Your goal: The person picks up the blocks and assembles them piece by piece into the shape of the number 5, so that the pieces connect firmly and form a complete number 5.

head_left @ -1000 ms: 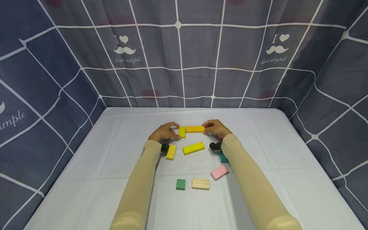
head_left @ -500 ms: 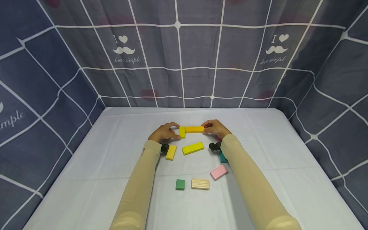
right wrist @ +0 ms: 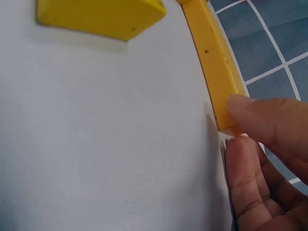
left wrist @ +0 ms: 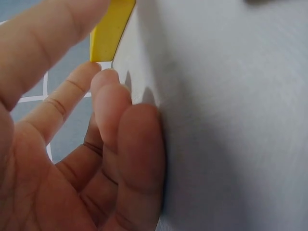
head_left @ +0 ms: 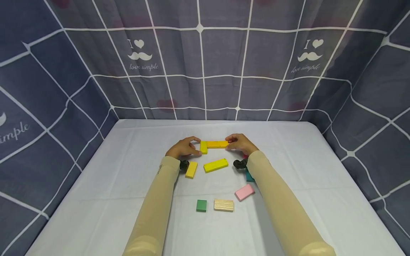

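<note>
Toward the back of the table, my left hand (head_left: 185,147) holds a small upright-lying yellow block (head_left: 203,147) between thumb and index finger, one at each end. In the left wrist view that yellow block (left wrist: 109,33) shows at the top, with the other fingers curled below it. Against its right side lies a longer orange-yellow block (head_left: 217,144), set crosswise. At the far right end of the long block (right wrist: 211,53), my right hand (head_left: 241,143) grips with thumb and fingertips. The two blocks form a corner.
Nearer lie a bright yellow block (head_left: 216,165), another yellow block (head_left: 191,170) by the left wrist, a pink block (head_left: 245,192), a green square (head_left: 201,205) and a ridged wooden block (head_left: 223,205). A teal block (head_left: 250,176) is partly hidden under the right sleeve.
Both hands keep their places on the two blocks. Only a slight shift of the whole head view shows.
</note>
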`<action>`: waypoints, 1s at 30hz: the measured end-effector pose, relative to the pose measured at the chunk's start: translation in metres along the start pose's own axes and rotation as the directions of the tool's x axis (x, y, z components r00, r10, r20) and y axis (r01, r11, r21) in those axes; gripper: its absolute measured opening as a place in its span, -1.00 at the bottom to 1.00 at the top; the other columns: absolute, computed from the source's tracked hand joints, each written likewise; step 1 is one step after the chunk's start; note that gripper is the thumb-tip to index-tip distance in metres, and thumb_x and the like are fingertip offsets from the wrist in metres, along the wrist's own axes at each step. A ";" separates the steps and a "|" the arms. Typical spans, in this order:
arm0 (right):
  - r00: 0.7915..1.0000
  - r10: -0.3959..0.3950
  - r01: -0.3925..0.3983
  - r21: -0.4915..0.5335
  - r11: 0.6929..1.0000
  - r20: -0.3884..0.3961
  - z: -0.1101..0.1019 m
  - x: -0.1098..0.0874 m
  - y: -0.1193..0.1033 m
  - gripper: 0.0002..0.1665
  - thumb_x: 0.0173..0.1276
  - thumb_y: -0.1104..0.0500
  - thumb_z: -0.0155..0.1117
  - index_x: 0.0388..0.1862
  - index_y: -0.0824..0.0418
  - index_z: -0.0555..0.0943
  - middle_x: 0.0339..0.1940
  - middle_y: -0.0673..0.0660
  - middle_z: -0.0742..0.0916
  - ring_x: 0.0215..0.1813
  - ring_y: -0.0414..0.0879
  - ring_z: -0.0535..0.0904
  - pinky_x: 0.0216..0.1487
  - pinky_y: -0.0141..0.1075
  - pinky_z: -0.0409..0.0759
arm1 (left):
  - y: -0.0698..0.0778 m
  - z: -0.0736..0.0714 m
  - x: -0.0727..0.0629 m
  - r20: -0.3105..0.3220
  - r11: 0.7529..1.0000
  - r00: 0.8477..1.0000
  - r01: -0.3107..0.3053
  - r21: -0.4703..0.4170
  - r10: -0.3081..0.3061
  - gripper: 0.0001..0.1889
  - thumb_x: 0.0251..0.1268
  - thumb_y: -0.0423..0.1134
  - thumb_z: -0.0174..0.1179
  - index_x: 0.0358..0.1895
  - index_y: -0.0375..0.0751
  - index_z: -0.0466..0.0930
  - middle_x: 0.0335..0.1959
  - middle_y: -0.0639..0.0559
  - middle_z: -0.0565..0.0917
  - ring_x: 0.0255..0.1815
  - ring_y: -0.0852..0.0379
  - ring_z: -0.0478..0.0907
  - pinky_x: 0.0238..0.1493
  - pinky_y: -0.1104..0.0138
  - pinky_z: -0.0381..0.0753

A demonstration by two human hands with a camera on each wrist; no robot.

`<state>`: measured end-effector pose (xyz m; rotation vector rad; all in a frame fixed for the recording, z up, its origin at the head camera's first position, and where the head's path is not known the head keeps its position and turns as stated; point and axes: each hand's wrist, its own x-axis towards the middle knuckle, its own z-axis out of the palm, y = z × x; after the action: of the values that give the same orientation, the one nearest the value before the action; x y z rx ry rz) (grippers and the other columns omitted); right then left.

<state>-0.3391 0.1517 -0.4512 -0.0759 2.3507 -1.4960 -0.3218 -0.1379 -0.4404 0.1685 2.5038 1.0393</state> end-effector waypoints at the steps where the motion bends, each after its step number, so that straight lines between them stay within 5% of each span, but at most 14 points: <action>1: 1.000 -0.004 0.004 0.003 1.000 -0.004 0.000 -0.001 0.000 -0.43 0.42 0.45 0.44 0.38 0.44 0.57 0.16 0.28 0.64 0.11 0.01 0.52 0.18 -0.34 0.57 | -0.001 0.000 0.000 0.002 1.000 1.000 0.002 0.000 -0.002 -0.31 0.39 -0.12 0.53 0.53 -0.02 0.48 0.07 -0.18 0.61 -0.15 0.02 0.51 -0.08 0.30 0.53; 8: 0.999 -0.007 0.009 0.060 0.998 -0.033 0.002 -0.004 0.002 -0.39 0.43 0.43 0.43 0.43 0.44 0.54 0.18 0.30 0.65 0.09 0.01 0.56 0.16 -0.34 0.63 | -0.002 0.001 0.002 0.014 1.000 1.000 0.015 -0.008 -0.015 -0.29 0.38 -0.14 0.53 0.55 0.00 0.47 0.03 -0.15 0.59 -0.18 0.03 0.49 -0.11 0.31 0.52; 16: 0.999 -0.035 0.036 0.074 0.997 -0.015 0.000 -0.014 0.000 -0.42 0.52 0.36 0.36 0.48 0.40 0.53 0.38 0.39 0.59 0.25 0.12 0.54 0.43 -0.11 0.54 | 0.000 0.002 0.001 -0.003 1.000 1.000 0.022 0.016 -0.022 -0.29 0.38 -0.14 0.53 0.55 0.03 0.47 0.04 -0.14 0.61 -0.15 0.01 0.52 -0.05 0.25 0.53; 30: 0.994 -0.110 0.108 0.149 0.983 0.007 -0.012 -0.020 0.002 -0.41 0.53 0.42 0.33 0.49 0.45 0.50 0.38 0.41 0.63 0.23 0.05 0.61 0.10 -0.44 0.64 | 0.001 0.004 0.002 -0.015 0.998 0.998 0.056 0.016 -0.056 -0.28 0.38 -0.13 0.53 0.56 0.07 0.46 0.07 -0.13 0.60 -0.11 0.00 0.52 -0.02 0.24 0.53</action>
<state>-0.3243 0.1676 -0.4433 -0.1809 2.2473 -1.7114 -0.3217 -0.1344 -0.4425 0.0954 2.5161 1.0008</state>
